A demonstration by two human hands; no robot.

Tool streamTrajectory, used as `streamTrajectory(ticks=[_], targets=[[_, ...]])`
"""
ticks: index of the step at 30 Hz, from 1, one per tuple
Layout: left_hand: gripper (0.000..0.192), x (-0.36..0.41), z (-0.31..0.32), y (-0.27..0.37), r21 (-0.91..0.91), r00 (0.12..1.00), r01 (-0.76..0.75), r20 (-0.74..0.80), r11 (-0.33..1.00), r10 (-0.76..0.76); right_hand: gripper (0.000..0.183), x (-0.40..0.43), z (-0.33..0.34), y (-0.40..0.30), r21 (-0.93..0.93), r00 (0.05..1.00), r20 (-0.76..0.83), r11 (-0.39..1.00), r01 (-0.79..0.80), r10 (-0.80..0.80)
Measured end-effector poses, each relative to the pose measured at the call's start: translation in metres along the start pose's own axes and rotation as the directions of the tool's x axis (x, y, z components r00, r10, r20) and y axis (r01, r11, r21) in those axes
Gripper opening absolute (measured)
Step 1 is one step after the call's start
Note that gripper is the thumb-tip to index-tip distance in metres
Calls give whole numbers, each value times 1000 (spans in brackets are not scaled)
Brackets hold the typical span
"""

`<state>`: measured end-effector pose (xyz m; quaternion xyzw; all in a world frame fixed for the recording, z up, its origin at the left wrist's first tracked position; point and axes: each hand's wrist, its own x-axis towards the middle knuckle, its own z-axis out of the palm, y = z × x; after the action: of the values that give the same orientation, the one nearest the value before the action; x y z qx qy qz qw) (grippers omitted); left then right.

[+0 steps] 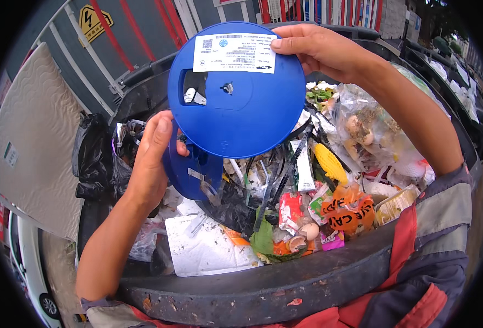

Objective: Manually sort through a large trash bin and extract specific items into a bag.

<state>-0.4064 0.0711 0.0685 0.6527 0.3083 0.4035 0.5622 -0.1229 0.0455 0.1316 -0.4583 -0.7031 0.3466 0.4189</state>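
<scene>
A blue plastic component reel [233,123] is held up over an open waste bin [241,303], its flat face towards me. It has a white label with writing and printed codes, a cut-out window and a small hub hole. My right hand [311,51] grips the upper right rim, thumb on the label's edge. At the lower left rim is my left hand [155,151], with fingertips showing behind the reel. A second blue reel [192,176] hangs lower beside that hand, partly hidden; whether the fingers also hold it is unclear. Black carrier tape [290,168] trails below the reels.
Mixed rubbish fills the bin: a white sheet [208,246], eggshells [309,231], a corn cob [330,163], an orange wrapper [350,209] and clear bags [372,123]. A black bag [93,156] and a mattress [32,143] stand left. Railings [98,61] rise behind.
</scene>
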Motion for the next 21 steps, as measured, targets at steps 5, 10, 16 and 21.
streamTrajectory(ticks=[5, 10, 16, 21], targets=[[37, 12, -33, 22, -160, 976, -181, -155, 971, 156, 35, 41, 26, 1, 228, 994, 66, 971, 67, -85], [44, 9, -51, 31, -173, 954, -229, -235, 958, 185, 31, 59, 49, 5, 322, 991, 80, 943, 81, -112], [41, -8, -36, 43, -200, 979, -158, -160, 967, 127, 34, 70, 82, 9, 404, 987, 156, 914, -41, -25], [29, -18, -68, 42, -180, 959, -194, -243, 964, 148, 47, 69, 79, 31, -10, 985, 173, 1000, -14, 15]])
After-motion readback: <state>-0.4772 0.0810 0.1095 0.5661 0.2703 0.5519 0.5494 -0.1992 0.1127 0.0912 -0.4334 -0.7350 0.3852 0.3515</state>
